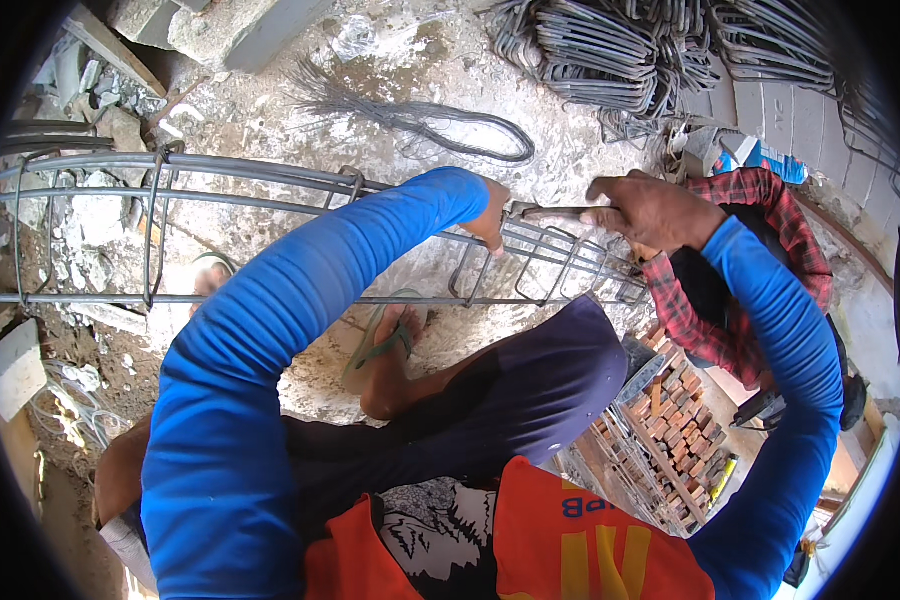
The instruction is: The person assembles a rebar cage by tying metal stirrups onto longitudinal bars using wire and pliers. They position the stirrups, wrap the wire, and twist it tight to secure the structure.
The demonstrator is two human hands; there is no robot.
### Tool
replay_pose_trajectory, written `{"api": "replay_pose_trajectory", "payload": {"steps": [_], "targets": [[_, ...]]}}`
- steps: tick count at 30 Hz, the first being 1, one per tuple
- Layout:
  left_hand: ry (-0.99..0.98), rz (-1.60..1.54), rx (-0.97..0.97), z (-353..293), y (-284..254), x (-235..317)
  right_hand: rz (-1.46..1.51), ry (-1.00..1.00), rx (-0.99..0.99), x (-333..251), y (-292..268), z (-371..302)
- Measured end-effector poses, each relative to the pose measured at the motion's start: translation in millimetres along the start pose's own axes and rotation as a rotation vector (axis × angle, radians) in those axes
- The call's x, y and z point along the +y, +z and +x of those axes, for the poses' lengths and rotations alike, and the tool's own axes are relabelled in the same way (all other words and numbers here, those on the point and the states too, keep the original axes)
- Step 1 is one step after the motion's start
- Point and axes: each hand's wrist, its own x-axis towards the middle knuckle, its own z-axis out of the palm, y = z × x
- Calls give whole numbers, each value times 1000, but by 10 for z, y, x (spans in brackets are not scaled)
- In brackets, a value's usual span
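A long rebar cage (260, 298), made of steel bars with stirrups (153, 230) around them, runs left to right in front of me. My left hand (488, 215) is closed over its upper bars near the middle, with the fingers pointing down. Just right of it, my right hand (665, 210) grips the handles of dark metal pincers (550, 212). Their jaws point left, close to my left hand. Whatever lies between the jaws is too small to make out.
A person in a red plaid shirt (785, 195) crouches at the right, by the cage's far end. Beyond the cage lies a looped bundle of tie wire (460, 125). Stirrups are stacked (600, 50) at upper right. Rubble (110, 125) is at left, bricks (685, 410) at lower right.
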Motion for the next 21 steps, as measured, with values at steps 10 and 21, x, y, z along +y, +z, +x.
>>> {"api": "replay_pose_trajectory", "payload": {"steps": [10,21], "targets": [[-29,-34,-84,140,-3,-140,-580,-52,97,-176,87,71],[-7,-20,-41,74,-81,-117,-909,-386,467,25,33,48]]}}
